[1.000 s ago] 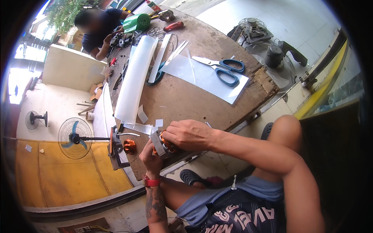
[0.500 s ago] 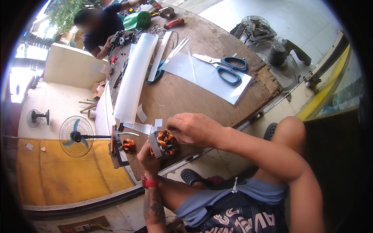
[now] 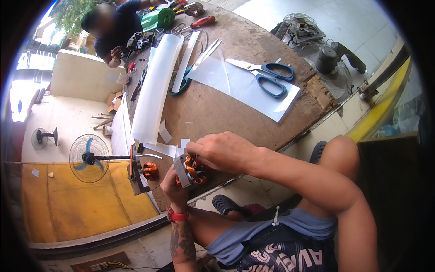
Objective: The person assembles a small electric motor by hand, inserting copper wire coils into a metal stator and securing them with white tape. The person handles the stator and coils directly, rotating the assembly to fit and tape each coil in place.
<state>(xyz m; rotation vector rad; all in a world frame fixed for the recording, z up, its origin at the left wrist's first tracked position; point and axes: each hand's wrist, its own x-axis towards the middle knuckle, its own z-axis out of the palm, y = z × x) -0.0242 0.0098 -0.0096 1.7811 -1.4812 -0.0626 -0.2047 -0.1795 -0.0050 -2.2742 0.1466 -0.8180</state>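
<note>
A motor stator (image 3: 183,173) with a grey metal core and copper coils is held at the table's near edge. My left hand (image 3: 173,185), with a red watch at its wrist, grips the core from the left and below. Over the coils at the top is my right hand (image 3: 221,149), its fingers bent and pressed together. Whatever its fingertips pinch is hidden. Another set of copper windings (image 3: 150,171) lies on the table to the left. Small white film pieces (image 3: 185,143) lie just beyond the stator.
A roll of white film (image 3: 157,90) and a flat sheet (image 3: 253,93) cover mid-table. Blue-handled scissors (image 3: 267,77) lie on the sheet; a second pair (image 3: 181,85) lies beside the roll. Farther off are a red screwdriver (image 3: 203,21), a green housing (image 3: 157,20) and a co-worker (image 3: 118,28).
My right hand has shifted slightly left, closer over the coils. The stator stays in my left hand. The co-worker's hand has drawn back from the dark parts at the far end.
</note>
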